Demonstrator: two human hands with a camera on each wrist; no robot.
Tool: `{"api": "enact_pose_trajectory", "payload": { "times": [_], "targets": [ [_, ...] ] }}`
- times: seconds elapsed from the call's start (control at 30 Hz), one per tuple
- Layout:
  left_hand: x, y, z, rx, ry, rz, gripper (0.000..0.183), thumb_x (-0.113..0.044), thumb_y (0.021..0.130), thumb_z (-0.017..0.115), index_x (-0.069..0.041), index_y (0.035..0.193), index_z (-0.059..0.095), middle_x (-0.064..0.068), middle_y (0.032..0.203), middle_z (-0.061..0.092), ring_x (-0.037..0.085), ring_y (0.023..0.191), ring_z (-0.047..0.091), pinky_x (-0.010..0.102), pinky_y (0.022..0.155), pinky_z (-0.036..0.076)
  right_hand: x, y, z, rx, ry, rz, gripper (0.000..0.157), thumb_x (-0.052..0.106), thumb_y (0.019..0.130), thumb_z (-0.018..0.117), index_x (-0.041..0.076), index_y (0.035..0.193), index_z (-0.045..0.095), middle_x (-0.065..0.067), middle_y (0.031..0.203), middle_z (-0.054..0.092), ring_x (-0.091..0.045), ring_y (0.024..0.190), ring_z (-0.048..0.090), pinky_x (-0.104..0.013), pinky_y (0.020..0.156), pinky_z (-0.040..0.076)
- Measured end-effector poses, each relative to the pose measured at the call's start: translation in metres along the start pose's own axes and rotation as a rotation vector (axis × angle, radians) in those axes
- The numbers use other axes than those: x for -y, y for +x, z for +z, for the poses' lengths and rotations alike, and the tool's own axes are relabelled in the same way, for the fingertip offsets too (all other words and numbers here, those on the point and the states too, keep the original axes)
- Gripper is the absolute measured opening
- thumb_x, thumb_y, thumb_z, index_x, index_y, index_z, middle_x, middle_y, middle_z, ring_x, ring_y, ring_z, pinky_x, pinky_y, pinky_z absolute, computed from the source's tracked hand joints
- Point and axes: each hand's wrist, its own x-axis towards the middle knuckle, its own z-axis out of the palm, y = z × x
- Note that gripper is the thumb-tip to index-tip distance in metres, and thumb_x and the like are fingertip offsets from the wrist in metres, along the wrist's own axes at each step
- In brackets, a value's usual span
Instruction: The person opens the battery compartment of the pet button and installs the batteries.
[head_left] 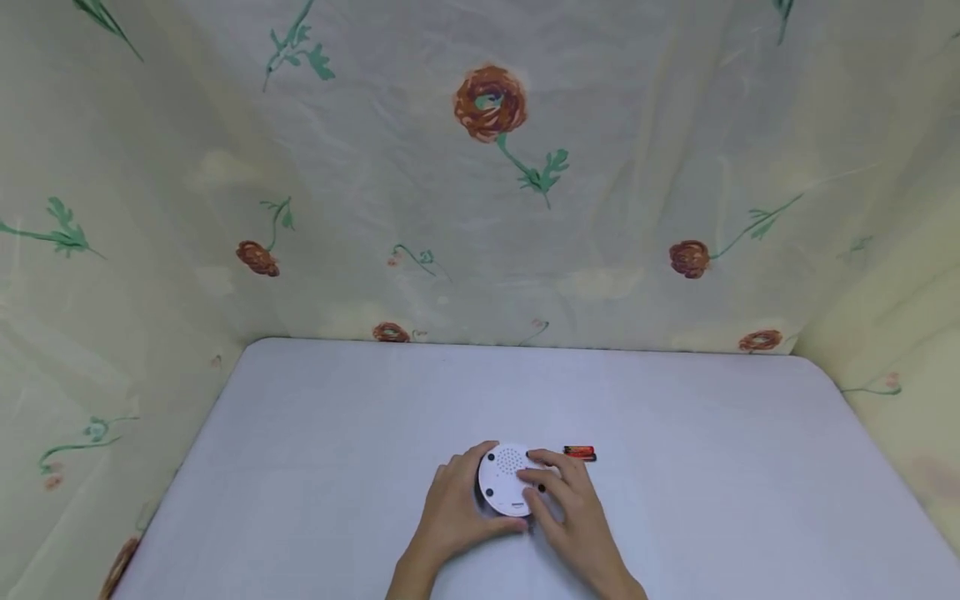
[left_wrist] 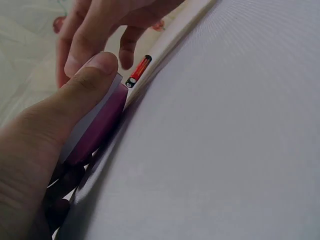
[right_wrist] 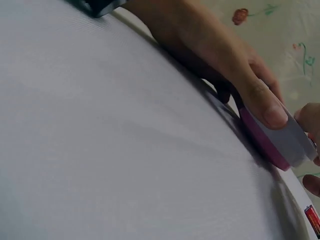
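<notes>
A round white device (head_left: 500, 485) with a purple lower side (left_wrist: 97, 135) lies face-up at the front middle of the table, showing a cluster of small holes and dark round feet. My left hand (head_left: 454, 505) grips it round its left side, with the thumb along the near edge. Fingertips of my right hand (head_left: 576, 510) touch the right part of its top face, the fingers spread and slightly bent. Just beyond the right hand, two red-and-black batteries (head_left: 580, 452) lie side by side. In the right wrist view only the right hand's fingertips show, at the edge.
A white table (head_left: 337, 417) with rounded far corners spreads out around the hands. Hanging fabric (head_left: 600, 183) with printed flowers stands behind it and along both sides.
</notes>
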Motion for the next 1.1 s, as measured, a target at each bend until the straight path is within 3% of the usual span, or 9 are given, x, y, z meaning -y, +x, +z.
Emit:
{"api": "enact_pose_trajectory", "payload": {
  "times": [0.13, 0.27, 0.37, 0.53, 0.73, 0.87, 1.0, 1.1],
  "targets": [
    [-0.006, 0.001, 0.002, -0.035, 0.013, 0.002, 0.103, -0.081, 0.044, 0.058, -0.026, 0.13, 0.037, -0.013, 0.118, 0.053, 0.008, 0.094, 0.051, 0.027, 0.078, 0.036, 0.007, 0.0, -0.005, 0.019, -0.03, -0.026, 0.024, 0.018, 0.076, 0.068, 0.021, 0.1, 0.065, 0.001, 0.119, 0.054, -0.019, 0.113, 0.041, -0.019, 0.102, 0.019],
    [-0.009, 0.002, 0.0, -0.055, 0.017, 0.017, 0.103, -0.081, 0.044, 0.057, -0.025, 0.128, 0.04, -0.013, 0.117, 0.053, 0.009, 0.094, 0.051, 0.028, 0.078, 0.037, 0.013, 0.002, -0.012, 0.052, -0.084, 0.006, 0.025, 0.024, 0.075, 0.07, 0.022, 0.099, 0.066, 0.004, 0.119, 0.055, -0.016, 0.112, 0.042, -0.025, 0.098, 0.026],
    [-0.01, 0.003, -0.002, -0.045, 0.02, 0.013, 0.102, -0.081, 0.044, 0.057, -0.025, 0.128, 0.04, -0.013, 0.117, 0.052, 0.009, 0.094, 0.05, 0.027, 0.078, 0.037, 0.016, 0.006, -0.018, 0.104, -0.152, -0.016, 0.026, 0.028, 0.075, 0.069, 0.022, 0.101, 0.066, 0.006, 0.118, 0.055, -0.015, 0.111, 0.044, -0.031, 0.093, 0.034],
    [-0.01, 0.004, -0.004, -0.02, 0.02, -0.017, 0.103, -0.082, 0.044, 0.055, -0.027, 0.129, 0.038, -0.014, 0.118, 0.052, 0.007, 0.095, 0.05, 0.027, 0.078, 0.036, 0.02, 0.021, -0.029, 0.213, -0.335, -0.138, 0.027, 0.034, 0.074, 0.068, 0.023, 0.099, 0.068, 0.009, 0.11, 0.058, -0.01, 0.103, 0.05, -0.03, 0.074, 0.048],
    [-0.007, 0.002, -0.004, -0.021, 0.015, -0.034, 0.102, -0.083, 0.044, 0.054, -0.027, 0.129, 0.039, -0.014, 0.118, 0.052, 0.007, 0.095, 0.049, 0.027, 0.08, 0.036, 0.031, 0.032, -0.031, 0.3, -0.447, -0.206, 0.027, 0.033, 0.073, 0.069, 0.021, 0.097, 0.068, 0.008, 0.102, 0.062, -0.009, 0.095, 0.057, -0.028, 0.06, 0.049],
    [-0.006, 0.001, -0.003, -0.025, 0.014, -0.053, 0.1, -0.082, 0.046, 0.055, -0.027, 0.128, 0.04, -0.015, 0.116, 0.053, 0.007, 0.093, 0.049, 0.026, 0.078, 0.036, 0.04, 0.04, -0.032, 0.364, -0.565, -0.331, 0.02, 0.028, 0.072, 0.069, 0.016, 0.087, 0.065, 0.004, 0.09, 0.064, -0.011, 0.076, 0.061, -0.027, 0.049, 0.045],
    [-0.005, 0.0, -0.003, -0.016, 0.017, -0.065, 0.098, -0.083, 0.047, 0.054, -0.028, 0.128, 0.04, -0.015, 0.116, 0.053, 0.007, 0.094, 0.05, 0.026, 0.079, 0.036, 0.046, 0.048, -0.032, 0.429, -0.667, -0.5, 0.014, 0.019, 0.067, 0.069, 0.013, 0.074, 0.058, 0.003, 0.071, 0.058, -0.01, 0.051, 0.052, -0.025, 0.039, 0.033],
    [-0.004, 0.0, -0.003, -0.007, 0.018, -0.062, 0.098, -0.082, 0.048, 0.054, -0.028, 0.128, 0.039, -0.015, 0.117, 0.052, 0.007, 0.095, 0.049, 0.027, 0.079, 0.037, 0.049, 0.052, -0.031, 0.472, -0.71, -0.568, 0.011, 0.015, 0.066, 0.067, 0.012, 0.071, 0.058, 0.003, 0.064, 0.054, -0.008, 0.047, 0.046, -0.024, 0.038, 0.03]
  ]
}}
